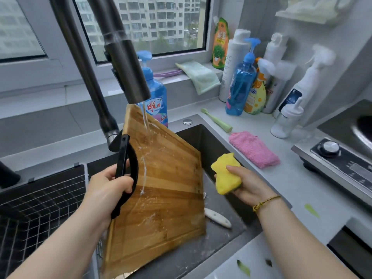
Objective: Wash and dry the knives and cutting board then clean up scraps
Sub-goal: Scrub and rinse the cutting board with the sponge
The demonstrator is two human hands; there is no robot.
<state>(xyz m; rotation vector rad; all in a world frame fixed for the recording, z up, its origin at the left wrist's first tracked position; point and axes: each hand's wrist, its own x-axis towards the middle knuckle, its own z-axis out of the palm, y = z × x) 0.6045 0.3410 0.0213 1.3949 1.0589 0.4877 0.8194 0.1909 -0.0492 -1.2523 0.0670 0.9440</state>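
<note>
A wooden cutting board [165, 188] stands tilted in the dark sink [211, 141], and water from the black faucet [128, 73] runs down its face. My left hand [108, 186] grips the board's black handle [124, 174] on its left edge. To the right of the board, apart from it, my right hand [247, 184] holds a yellow sponge [226, 174]. A knife with a white handle [217, 217] lies on the sink floor, its blade hidden behind the board.
A wire dish rack [40, 208] sits left of the sink. A pink cloth [253, 149], a green toothbrush [217, 120] and several detergent bottles [239, 87] stand on the counter at right. A stove [338, 164] is far right. Green scraps [312, 210] lie on the counter.
</note>
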